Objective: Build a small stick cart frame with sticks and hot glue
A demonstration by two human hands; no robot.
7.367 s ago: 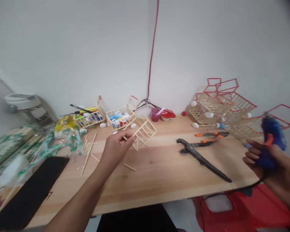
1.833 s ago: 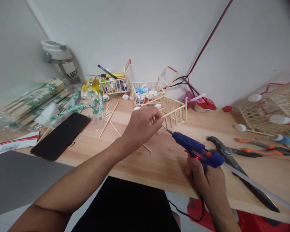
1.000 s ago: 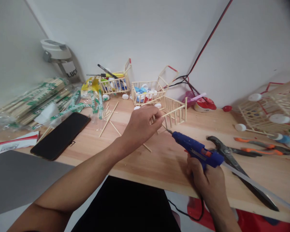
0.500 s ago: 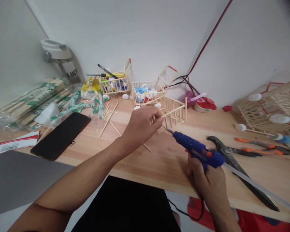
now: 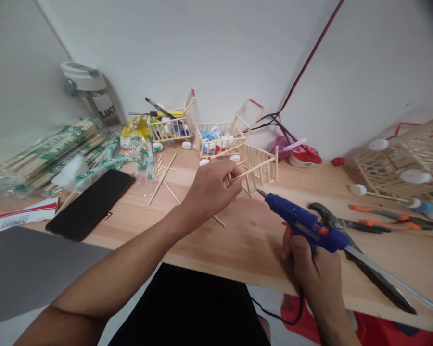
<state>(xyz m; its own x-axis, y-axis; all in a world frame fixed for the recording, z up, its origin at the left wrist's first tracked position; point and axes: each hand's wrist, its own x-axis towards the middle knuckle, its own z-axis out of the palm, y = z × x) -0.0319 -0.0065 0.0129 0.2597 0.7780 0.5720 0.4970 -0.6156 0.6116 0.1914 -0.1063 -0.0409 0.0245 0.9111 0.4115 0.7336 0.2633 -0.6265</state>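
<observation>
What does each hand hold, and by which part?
Left hand pinches the stick frame at its near end; right hand grips the blue glue gun by its handle.

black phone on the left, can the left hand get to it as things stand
Probably yes: only bare table and a few loose sticks lie between the phone and the left hand, though that hand pinches the stick frame.

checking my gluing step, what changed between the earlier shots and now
The right hand brought the blue glue gun in from the far right to the stick frame, then drew it slightly back rightward; its nozzle now sits close by the frame. The left hand kept its pinch on the frame. Scissors and phone have not moved.
</observation>
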